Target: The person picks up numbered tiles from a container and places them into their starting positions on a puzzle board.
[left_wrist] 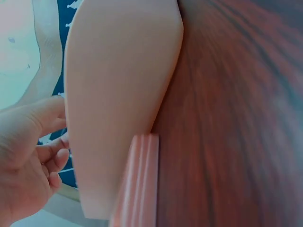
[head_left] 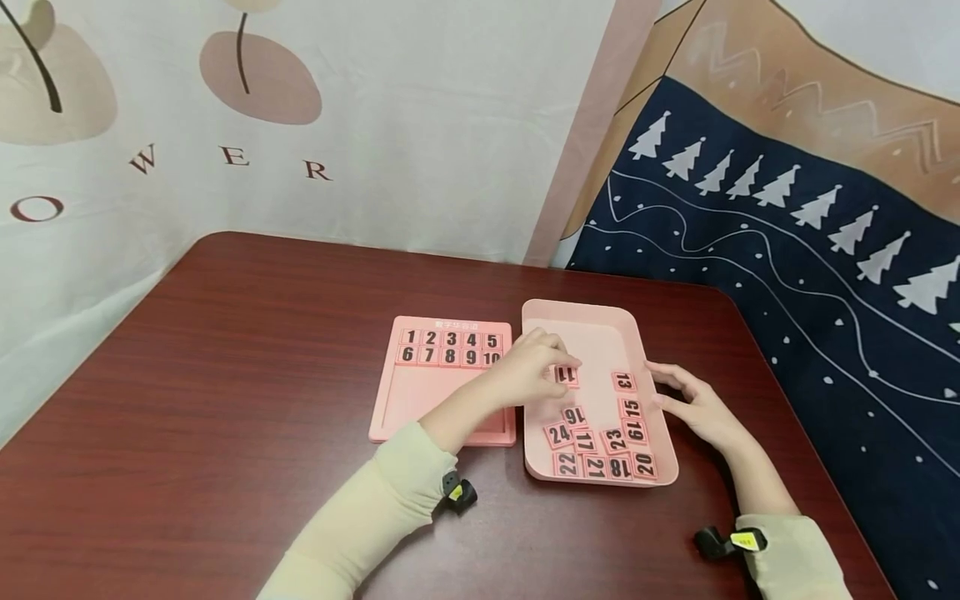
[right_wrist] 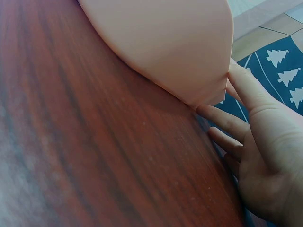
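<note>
In the head view my left hand (head_left: 528, 367) reaches over the left rim of a pink tray (head_left: 585, 329). Its thumb and forefinger pinch the number 11 tile (head_left: 566, 376) at its edges. The tray wall (left_wrist: 118, 94) hides those fingertips in the left wrist view. At the tray's other side, my right hand (head_left: 697, 407) touches the outer wall with extended fingers (right_wrist: 222, 118). Several loose number tiles, such as 24 (head_left: 558, 434) and 20 (head_left: 644, 464), lie in the tray's near half. Left of it sits a pink number board (head_left: 427, 400), its top rows showing 1 to 10.
Tray and board stand side by side on a dark red wooden table (head_left: 225, 392). A pale printed curtain (head_left: 435, 125) hangs behind, and a navy cloth with white trees (head_left: 750, 250) runs along the right edge. Both forearms carry a black wrist camera (head_left: 461, 495).
</note>
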Available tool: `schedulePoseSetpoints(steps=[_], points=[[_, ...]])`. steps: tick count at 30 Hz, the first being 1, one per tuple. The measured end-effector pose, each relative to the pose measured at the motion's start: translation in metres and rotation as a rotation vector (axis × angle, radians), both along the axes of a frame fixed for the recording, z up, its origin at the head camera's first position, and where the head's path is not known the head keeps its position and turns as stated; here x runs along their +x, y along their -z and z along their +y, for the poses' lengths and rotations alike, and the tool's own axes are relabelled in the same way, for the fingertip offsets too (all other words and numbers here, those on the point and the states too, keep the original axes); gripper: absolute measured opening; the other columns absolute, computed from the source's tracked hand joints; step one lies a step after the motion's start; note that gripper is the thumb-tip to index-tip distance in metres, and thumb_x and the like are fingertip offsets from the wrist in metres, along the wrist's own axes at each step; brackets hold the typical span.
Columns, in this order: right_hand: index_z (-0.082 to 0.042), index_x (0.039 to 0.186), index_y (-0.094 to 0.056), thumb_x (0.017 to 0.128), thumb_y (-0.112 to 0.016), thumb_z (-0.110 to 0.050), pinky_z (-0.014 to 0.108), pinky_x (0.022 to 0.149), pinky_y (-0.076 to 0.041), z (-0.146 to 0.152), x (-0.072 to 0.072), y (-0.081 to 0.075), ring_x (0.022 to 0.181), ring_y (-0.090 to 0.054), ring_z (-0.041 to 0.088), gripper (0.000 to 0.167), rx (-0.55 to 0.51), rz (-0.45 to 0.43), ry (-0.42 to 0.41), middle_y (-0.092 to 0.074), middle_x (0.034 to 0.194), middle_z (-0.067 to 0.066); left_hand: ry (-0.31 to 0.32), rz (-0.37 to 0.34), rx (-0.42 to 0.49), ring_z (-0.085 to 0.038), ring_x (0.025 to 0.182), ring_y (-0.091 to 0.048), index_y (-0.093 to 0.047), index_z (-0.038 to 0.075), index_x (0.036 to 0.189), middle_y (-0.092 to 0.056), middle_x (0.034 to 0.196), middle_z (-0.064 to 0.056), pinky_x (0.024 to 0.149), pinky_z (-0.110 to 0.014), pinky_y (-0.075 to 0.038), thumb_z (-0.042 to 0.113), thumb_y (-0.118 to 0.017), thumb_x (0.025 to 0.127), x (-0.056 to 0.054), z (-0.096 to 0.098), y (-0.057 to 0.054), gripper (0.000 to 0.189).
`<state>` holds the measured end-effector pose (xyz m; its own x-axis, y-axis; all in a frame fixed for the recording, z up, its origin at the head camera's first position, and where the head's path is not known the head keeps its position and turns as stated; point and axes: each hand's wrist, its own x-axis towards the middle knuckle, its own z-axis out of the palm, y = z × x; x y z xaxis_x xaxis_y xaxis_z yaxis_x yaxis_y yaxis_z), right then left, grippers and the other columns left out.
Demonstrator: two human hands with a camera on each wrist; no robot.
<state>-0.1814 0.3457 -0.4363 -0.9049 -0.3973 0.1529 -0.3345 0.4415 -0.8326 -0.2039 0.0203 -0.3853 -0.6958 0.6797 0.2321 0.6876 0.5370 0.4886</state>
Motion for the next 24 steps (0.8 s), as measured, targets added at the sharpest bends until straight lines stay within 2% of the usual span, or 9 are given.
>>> schedulePoseSetpoints(steps=[7,11,14,16,20,24], points=[[0.0,0.138,-0.046,0.091,-0.062,-0.002,0.013,0.094,-0.032,-0.001,0.0,-0.001,0.116,-0.046,-0.002,0.049,-0.004,0.003,-0.002,-0.056,0.129,0.012,0.023,0.065,0.074,-0.014,0.097,-0.043,-0.068,0.012,0.12,-0.055,0.098,0.003,0.083,-0.031,-0.035,0.019,-0.071,0.081,0.012,-0.022,-0.012,0.04],[0.0,0.138,-0.046,0.091,-0.062,-0.002,0.013,0.094,-0.032,-0.002,0.0,-0.001,0.116,-0.046,-0.002,0.049,-0.004,0.005,-0.002,-0.056,0.129,0.011,-0.001,0.074,0.106,-0.014,0.093,-0.041,-0.068,0.01,0.12,-0.053,0.098,0.004,0.081,-0.03,-0.035,0.017,-0.072,0.08,0.018,-0.037,-0.019,0.041],[0.001,0.138,-0.046,0.091,-0.062,-0.002,0.013,0.094,-0.032,-0.002,0.0,-0.001,0.116,-0.046,-0.002,0.049,-0.007,0.005,-0.004,-0.055,0.129,0.016,-0.03,0.101,0.094,-0.013,0.089,-0.04,-0.069,0.012,0.12,-0.053,0.098,0.004,0.078,-0.03,-0.034,0.019,-0.073,0.081,0.023,-0.05,-0.022,0.04],[0.001,0.138,-0.046,0.091,-0.062,-0.002,0.013,0.094,-0.032,-0.003,0.0,-0.001,0.116,-0.046,-0.002,0.049,-0.007,0.004,-0.005,-0.054,0.13,0.02,-0.045,0.136,0.086,-0.014,0.089,-0.04,-0.069,0.012,0.119,-0.052,0.098,0.003,0.078,-0.031,-0.034,0.02,-0.071,0.081,0.025,-0.059,-0.021,0.038],[0.001,0.137,-0.046,0.091,-0.062,-0.002,0.013,0.094,-0.032,-0.003,0.0,-0.002,0.116,-0.046,-0.003,0.049,-0.006,0.005,-0.003,-0.053,0.129,0.024,-0.086,0.154,0.057,-0.015,0.092,-0.042,-0.069,0.012,0.119,-0.052,0.098,0.003,0.081,-0.034,-0.036,0.021,-0.068,0.083,0.028,-0.076,-0.016,0.037],[0.002,0.137,-0.046,0.091,-0.061,-0.001,0.013,0.094,-0.032,-0.002,0.0,0.0,0.116,-0.046,-0.003,0.049,-0.003,0.012,-0.001,-0.053,0.129,0.025,-0.121,0.131,0.039,-0.018,0.099,-0.045,-0.069,0.011,0.119,-0.054,0.1,0.0,0.085,-0.039,-0.038,0.022,-0.069,0.084,0.029,-0.091,-0.011,0.037]])
